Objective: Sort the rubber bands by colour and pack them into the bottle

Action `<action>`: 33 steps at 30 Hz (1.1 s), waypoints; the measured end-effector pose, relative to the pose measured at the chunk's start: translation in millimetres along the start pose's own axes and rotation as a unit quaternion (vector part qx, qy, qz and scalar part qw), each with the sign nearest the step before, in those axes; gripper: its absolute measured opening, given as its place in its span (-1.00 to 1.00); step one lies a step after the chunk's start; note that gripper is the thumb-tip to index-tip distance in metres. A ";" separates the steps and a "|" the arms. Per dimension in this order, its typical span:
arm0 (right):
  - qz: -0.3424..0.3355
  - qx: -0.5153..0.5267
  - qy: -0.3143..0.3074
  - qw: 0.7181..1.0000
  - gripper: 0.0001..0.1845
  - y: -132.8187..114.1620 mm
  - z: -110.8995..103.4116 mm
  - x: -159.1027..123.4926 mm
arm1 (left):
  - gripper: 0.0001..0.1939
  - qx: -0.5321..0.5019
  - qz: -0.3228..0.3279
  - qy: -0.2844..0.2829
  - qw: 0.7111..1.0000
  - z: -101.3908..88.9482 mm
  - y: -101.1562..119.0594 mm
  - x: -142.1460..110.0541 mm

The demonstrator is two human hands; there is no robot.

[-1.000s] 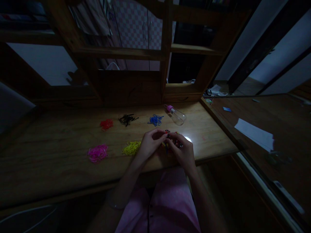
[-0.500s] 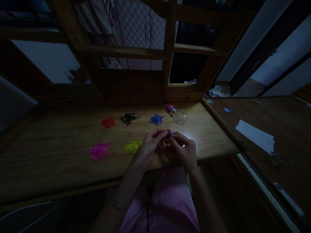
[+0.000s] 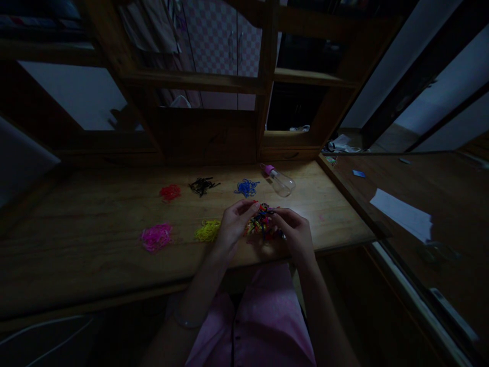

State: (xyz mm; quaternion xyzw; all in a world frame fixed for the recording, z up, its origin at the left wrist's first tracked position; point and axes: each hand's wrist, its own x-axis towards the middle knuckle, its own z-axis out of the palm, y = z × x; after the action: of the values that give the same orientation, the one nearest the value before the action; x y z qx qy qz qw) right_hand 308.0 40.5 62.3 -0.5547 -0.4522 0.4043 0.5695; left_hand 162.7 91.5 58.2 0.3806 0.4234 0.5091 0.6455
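Observation:
A mixed pile of small coloured bands (image 3: 263,224), like rubber bands, lies on the wooden desk under my hands. My left hand (image 3: 235,221) pinches a bit of red band between thumb and fingertips at the pile's left side. On the right, my right hand (image 3: 296,229) is closed with thumb and finger together around dark bands at the pile's upper edge. Near my left hand is a heap of yellow bands (image 3: 207,231). Farther left lies a pink heap (image 3: 156,237). Behind are red bands (image 3: 170,192), black bands (image 3: 204,186) and blue bands (image 3: 246,188).
A clear bulb-shaped bottle (image 3: 281,183) with a pink cap lies behind my right hand. Wooden shelving (image 3: 208,137) rises at the desk's back. On the lower brown surface to the right are white papers (image 3: 401,214) and a small blue card (image 3: 358,174).
My hands have moved slightly apart, the right one shifting a little rightward, and more of the mixed pile shows between them. The sorted heaps and the bottle stay put.

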 end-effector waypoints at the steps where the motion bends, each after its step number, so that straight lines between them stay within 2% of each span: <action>1: 0.003 0.005 -0.002 1.000 -0.78 0.6 -0.1 0.4 | -0.69 -0.005 0.004 0.000 1.000 -1.0 0.3 0.3; 4: 0.022 0.047 -0.022 0.998 -0.75 2.8 1.0 5.1 | -0.71 -0.018 0.010 -0.009 1.000 -10.6 5.6 0.0; 7: 0.057 0.108 -0.061 0.991 -0.75 1.3 5.5 17.9 | -0.74 -0.025 -0.005 -0.016 1.000 -31.3 19.5 -5.3; 11: 0.078 0.138 -0.133 0.978 -0.75 -8.0 20.9 46.5 | -0.74 -0.019 -0.023 0.009 1.000 -73.7 45.8 -15.7; 14: 0.073 0.100 -0.194 0.973 -0.74 -12.5 44.0 71.9 | -0.73 0.077 0.024 0.054 0.995 -116.4 65.8 -11.7; 16: 0.055 0.047 -0.229 0.971 -0.76 -11.1 64.9 89.0 | -0.73 0.191 0.085 0.089 0.974 -148.4 77.7 0.4; 18: 0.033 -0.008 -0.249 0.968 -0.83 -6.7 88.0 105.1 | -0.73 0.293 0.148 0.128 0.936 -178.9 86.8 17.7; 21: 0.012 -0.052 -0.253 0.966 -0.91 1.2 120.6 125.0 | -0.76 0.392 0.185 0.164 0.886 -211.5 93.1 43.2; 24: -0.011 -0.085 -0.245 0.966 -0.92 4.9 143.5 137.3 | -0.78 0.441 0.182 0.160 0.864 -223.9 92.7 58.3; 27: -0.033 -0.097 -0.237 0.966 -0.93 3.6 152.4 142.8 | -0.76 0.475 0.185 0.156 0.846 -226.2 92.0 62.7; 30: -0.055 -0.094 -0.233 0.966 -0.87 -0.9 145.6 144.8 | -0.76 0.497 0.202 0.161 0.828 -229.6 94.4 60.6; 33: -0.072 -0.084 -0.228 0.967 -0.80 -8.0 121.2 144.3 | -0.78 0.523 0.221 0.170 0.805 -231.6 97.7 51.1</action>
State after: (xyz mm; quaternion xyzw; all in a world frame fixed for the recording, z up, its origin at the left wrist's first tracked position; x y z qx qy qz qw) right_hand 228.9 211.2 76.9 -0.4598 -0.6412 0.4386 0.4303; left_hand -80.1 174.2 58.7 0.6513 0.6328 0.3961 0.1360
